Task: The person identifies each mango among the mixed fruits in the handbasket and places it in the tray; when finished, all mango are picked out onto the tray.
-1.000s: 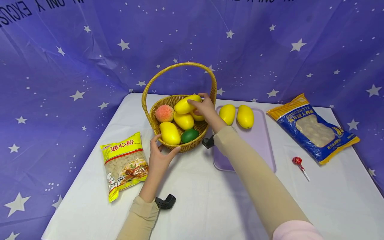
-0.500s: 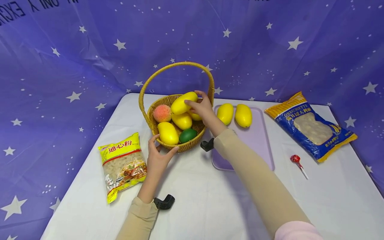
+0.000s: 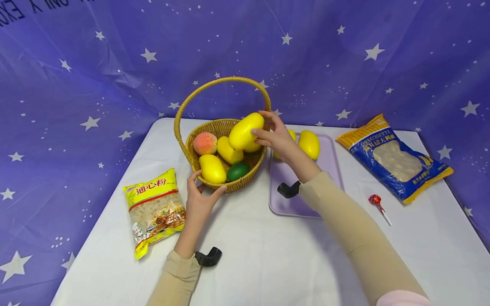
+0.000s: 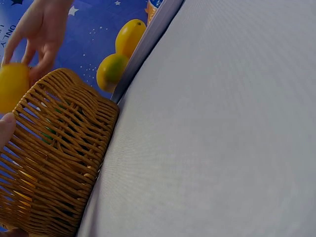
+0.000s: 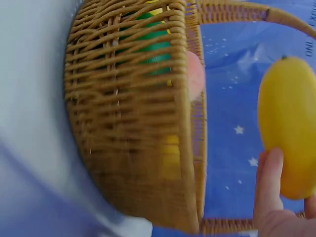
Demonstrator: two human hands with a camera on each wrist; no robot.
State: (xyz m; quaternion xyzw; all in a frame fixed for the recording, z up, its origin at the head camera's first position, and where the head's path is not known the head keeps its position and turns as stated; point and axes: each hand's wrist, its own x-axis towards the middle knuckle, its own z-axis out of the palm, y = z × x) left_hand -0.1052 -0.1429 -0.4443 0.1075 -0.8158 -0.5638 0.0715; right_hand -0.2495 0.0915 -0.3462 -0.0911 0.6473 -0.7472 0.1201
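Note:
A wicker basket (image 3: 245, 183) with a tall arched handle stands on the white table. Against its front-left rim, my left hand (image 3: 200, 205) holds it, fingers at the side and thumb at the front. My right hand (image 3: 281, 138) grips a yellow mango (image 3: 246, 131) above the basket's right side; in the right wrist view this mango (image 5: 291, 123) is raised past the rim. Inside the basket lie a pinkish peach (image 3: 205, 143), a dark green fruit (image 3: 238, 171), a mango (image 3: 212, 168) at the front left and more mangoes, one partly hidden behind the held one.
Right of the basket, a lilac tray (image 3: 332, 180) bears two mangoes (image 3: 309, 144), one partly covered by my right hand. A yellow pasta bag (image 3: 155, 212) lies left, a blue orecchiette bag (image 3: 396, 159) right. A red lollipop (image 3: 376, 200) lies near the blue bag.
My right hand has lifted the mango off the other fruit and drawn it up and to the right. The left hand stays at the basket; the view has shifted slightly.

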